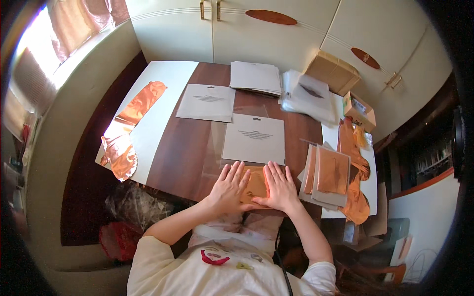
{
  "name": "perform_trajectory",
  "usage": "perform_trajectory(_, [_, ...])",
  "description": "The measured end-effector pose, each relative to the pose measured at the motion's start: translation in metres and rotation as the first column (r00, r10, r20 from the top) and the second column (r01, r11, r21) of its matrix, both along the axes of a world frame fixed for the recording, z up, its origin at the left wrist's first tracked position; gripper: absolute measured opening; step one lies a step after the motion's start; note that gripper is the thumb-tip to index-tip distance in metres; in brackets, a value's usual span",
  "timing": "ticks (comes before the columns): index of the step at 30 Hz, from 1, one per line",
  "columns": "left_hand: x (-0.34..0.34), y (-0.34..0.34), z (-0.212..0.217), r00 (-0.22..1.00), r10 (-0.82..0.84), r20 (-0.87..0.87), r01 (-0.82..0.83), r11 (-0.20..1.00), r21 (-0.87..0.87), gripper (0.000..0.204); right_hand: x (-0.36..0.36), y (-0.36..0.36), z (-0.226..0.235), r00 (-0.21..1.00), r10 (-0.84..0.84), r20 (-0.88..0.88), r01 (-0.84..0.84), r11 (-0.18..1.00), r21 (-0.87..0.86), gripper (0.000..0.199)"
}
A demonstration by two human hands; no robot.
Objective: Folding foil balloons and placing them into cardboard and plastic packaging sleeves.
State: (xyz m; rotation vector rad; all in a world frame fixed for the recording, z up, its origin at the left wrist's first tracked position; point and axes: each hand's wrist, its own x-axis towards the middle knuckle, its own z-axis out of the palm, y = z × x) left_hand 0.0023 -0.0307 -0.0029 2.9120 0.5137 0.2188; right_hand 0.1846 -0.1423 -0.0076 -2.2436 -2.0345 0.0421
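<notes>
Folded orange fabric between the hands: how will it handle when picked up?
The folded orange fabric is probably floppy: similar orange fabric on the right lies rumpled. It looks thin, so likely light. It may unfold if lifted by one edge: no band shows around it, just the left hand and right hand.

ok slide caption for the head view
Left hand and right hand flank orange material at the near edge of the table.

"How many bare hands (228, 188) (281, 191)?"
"Two, one flat orange packet (255, 181) between them"
"White rectangular cards (206, 102) (254, 140) with hang-slots, lying singly?"
"Two, plus one white paper stack (255, 76), two brown oval plaques (271, 17) (365, 57)"
</notes>
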Motion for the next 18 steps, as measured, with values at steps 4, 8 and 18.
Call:
perform_trajectory(4, [-0.001, 0.004, -0.002, 0.999, -0.031, -0.031, 0.033, 0.999, 0.038, 0.101, 0.019, -0.005, 0.008, 0.999, 0.035, -0.002, -0.035, 0.995, -0.092, 0.1])
perform_trajectory(8, [-0.001, 0.003, -0.002, 0.998, -0.025, -0.049, 0.026, 0.999, 0.024, 0.103, 0.045, -0.011, 0.013, 0.951, -0.003, -0.308, 0.075, 0.973, 0.22, 0.05])
perform_trajectory(18, [-0.001, 0.004, -0.003, 0.997, -0.032, -0.066, 0.036, 0.997, 0.069, 0.102, 0.031, -0.014, 0.002, 0.936, -0.065, -0.345, 0.207, 0.897, 0.391, 0.021])
